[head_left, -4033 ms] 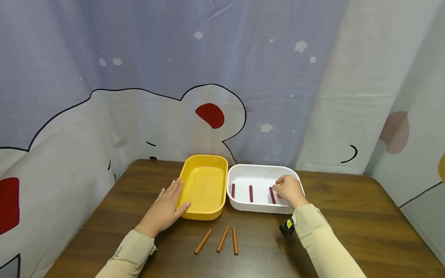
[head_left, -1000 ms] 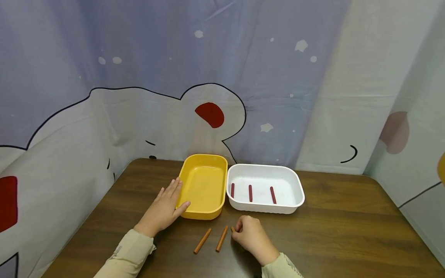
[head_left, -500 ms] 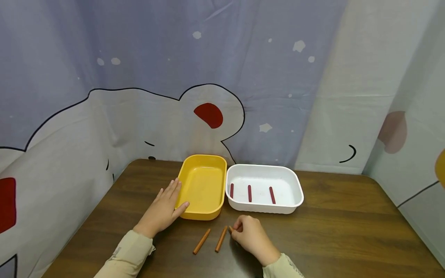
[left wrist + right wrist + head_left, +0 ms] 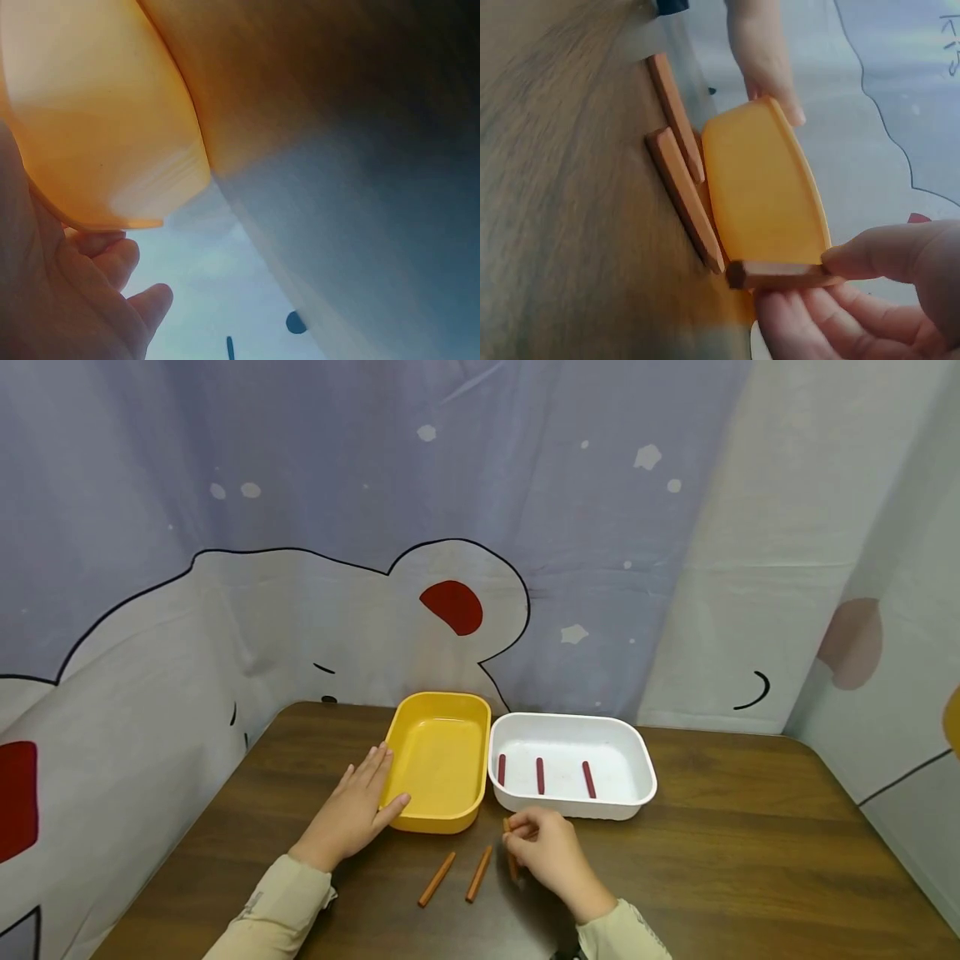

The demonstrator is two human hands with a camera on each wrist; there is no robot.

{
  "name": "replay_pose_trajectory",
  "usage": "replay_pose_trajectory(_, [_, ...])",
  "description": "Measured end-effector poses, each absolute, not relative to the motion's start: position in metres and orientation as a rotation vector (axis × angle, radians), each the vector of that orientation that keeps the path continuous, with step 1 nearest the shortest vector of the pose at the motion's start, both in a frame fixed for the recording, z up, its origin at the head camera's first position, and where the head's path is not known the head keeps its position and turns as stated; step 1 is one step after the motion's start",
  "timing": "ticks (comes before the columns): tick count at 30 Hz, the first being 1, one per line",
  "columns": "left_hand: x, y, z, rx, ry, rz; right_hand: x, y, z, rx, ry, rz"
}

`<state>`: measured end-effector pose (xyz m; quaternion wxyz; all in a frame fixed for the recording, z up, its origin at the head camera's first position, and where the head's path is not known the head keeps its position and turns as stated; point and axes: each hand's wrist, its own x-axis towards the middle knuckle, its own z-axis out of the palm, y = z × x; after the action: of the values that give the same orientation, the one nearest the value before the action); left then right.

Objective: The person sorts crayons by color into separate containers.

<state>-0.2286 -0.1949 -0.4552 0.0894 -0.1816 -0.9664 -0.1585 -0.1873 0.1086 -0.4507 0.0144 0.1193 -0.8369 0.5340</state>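
Between thumb and fingers my right hand (image 4: 553,858) pinches a short faceted brown stick (image 4: 776,275), lifted just off the table in front of the white tray (image 4: 577,809). Two similar brown sticks, one on the left (image 4: 437,879) and one nearer the right hand (image 4: 478,874), lie on the tabletop. My left hand (image 4: 348,810) rests with straight fingers against the left rim of the yellow tray (image 4: 441,825), thumb at its front corner. Inside the white tray three dark red sticks (image 4: 540,776) lie spaced apart; the yellow tray holds nothing visible.
The two trays stand side by side near the back of the brown wooden table (image 4: 720,860). Right behind the table hangs a printed curtain (image 4: 592,568). Bare wood stretches to the right of the white tray.
Four seconds ago my right hand was in the white tray by the rightmost red stick. It came to the rightmost brown stick, gripped it and has now raised it slightly. The left hand stayed put.
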Motion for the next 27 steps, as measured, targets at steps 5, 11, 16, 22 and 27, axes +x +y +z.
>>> replay_pose_trajectory(5, [-0.229, -0.195, -0.455, -0.543, -2.872, -0.473, -0.191, 0.106, -0.449, 0.33, -2.53, 1.896])
replay_pose_trajectory(11, [-0.229, -0.195, -0.455, -0.553, -2.864, -0.484, -0.197, 0.104, -0.446, 0.359, -2.351, 2.269])
replay_pose_trajectory(16, [-0.228, -0.195, -0.454, -0.551, -2.862, -0.503, -0.204, 0.1, -0.44, 0.391, -2.248, 2.486])
replay_pose_trajectory(22, [-0.227, -0.195, -0.453, -0.558, -2.844, -0.492, -0.219, 0.09, -0.433, 0.378, -2.171, 2.564])
replay_pose_trajectory(27, [-0.227, -0.197, -0.451, -0.54, -2.827, -0.474, -0.233, 0.079, -0.426, 0.357, -2.094, 2.675])
